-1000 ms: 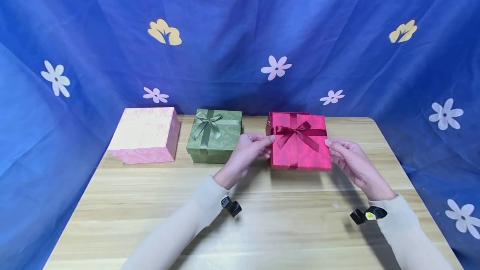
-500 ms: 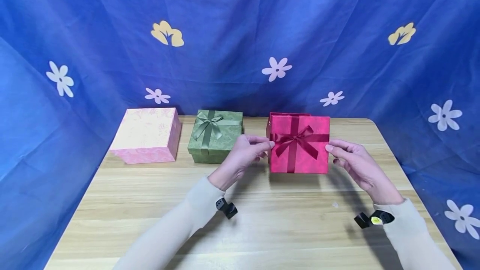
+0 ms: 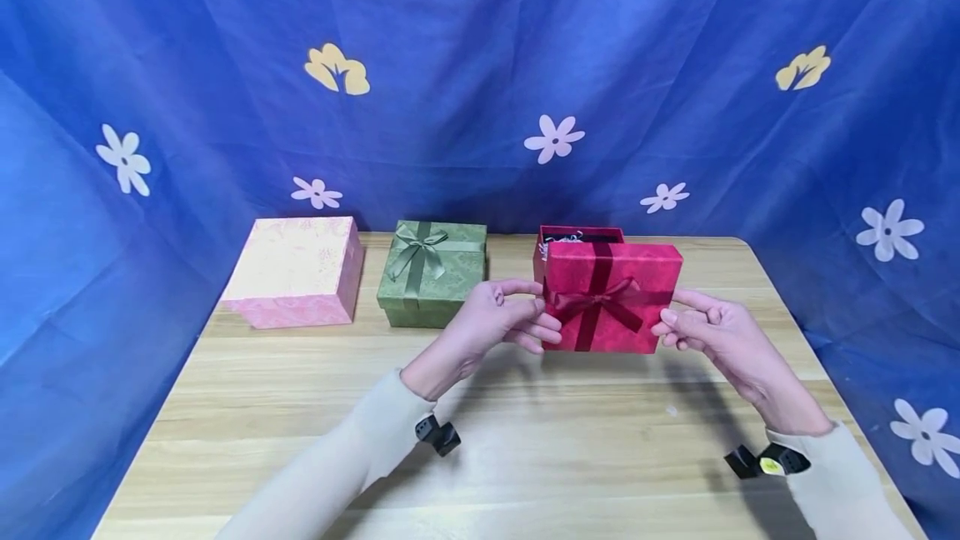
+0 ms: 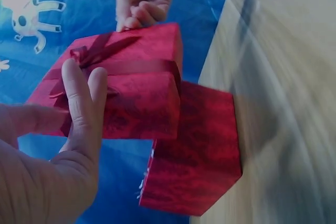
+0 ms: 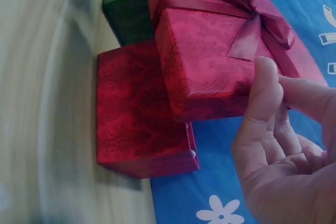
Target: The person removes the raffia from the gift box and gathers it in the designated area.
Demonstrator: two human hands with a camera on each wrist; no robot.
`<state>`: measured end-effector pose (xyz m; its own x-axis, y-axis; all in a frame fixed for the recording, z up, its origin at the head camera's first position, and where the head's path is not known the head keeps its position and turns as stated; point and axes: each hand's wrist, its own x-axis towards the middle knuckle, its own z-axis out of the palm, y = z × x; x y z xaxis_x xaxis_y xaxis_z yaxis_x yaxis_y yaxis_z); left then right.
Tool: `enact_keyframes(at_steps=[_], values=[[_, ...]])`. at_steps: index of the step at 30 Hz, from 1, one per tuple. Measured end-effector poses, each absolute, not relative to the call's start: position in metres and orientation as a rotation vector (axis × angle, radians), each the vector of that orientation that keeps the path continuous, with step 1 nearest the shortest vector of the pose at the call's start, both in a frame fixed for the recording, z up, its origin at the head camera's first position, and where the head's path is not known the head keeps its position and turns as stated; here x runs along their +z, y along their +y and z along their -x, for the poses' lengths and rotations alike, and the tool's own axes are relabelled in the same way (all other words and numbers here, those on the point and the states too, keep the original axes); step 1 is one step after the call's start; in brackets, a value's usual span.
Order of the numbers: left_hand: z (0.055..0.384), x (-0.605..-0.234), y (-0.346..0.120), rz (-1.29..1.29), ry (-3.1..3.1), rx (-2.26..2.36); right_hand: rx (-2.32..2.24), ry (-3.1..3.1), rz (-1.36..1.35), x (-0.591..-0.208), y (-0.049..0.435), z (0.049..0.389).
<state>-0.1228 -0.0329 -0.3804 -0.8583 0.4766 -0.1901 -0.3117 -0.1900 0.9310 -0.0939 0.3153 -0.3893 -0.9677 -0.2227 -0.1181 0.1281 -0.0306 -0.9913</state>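
Note:
Both hands hold the red gift-box lid (image 3: 648,269), which has a dark red ribbon and bow on top. It is tilted, its ribboned top turned toward me. My left hand (image 3: 498,319) grips its left side, and my right hand (image 3: 720,340) pinches the right side between thumb and fingers. The red box base (image 4: 202,150) stands on the table behind and below the lid. Its far part is uncovered in the head view, where white, shred-like filling (image 3: 562,237) shows inside; the lid hides the rest.
Left of the red box, a green gift box (image 3: 450,273) with a green bow sits on the wooden table (image 3: 540,457). Farther left is a pink box (image 3: 300,261). A blue cloth (image 3: 442,73) with flower prints hangs behind and along the sides.
The lid has come off the base toward me and tilted, uncovering the far part of the box and its filling. Both hands have moved slightly nearer with it.

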Motion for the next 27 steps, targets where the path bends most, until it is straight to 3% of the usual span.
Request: enact_keyframes(at_steps=[9,15,27], values=[[0.101,-0.382,-0.033,-0.143,1.435,2.073,-2.002,1.981,0.274,-0.395,0.334,0.063],[0.090,-0.393,-0.030,-0.131,1.512,2.032,-2.128,1.606,0.385,-0.403,0.342,0.055],[0.073,-0.425,-0.029,-0.206,1.685,1.958,-2.026,1.733,0.239,-0.428,0.341,0.041]])
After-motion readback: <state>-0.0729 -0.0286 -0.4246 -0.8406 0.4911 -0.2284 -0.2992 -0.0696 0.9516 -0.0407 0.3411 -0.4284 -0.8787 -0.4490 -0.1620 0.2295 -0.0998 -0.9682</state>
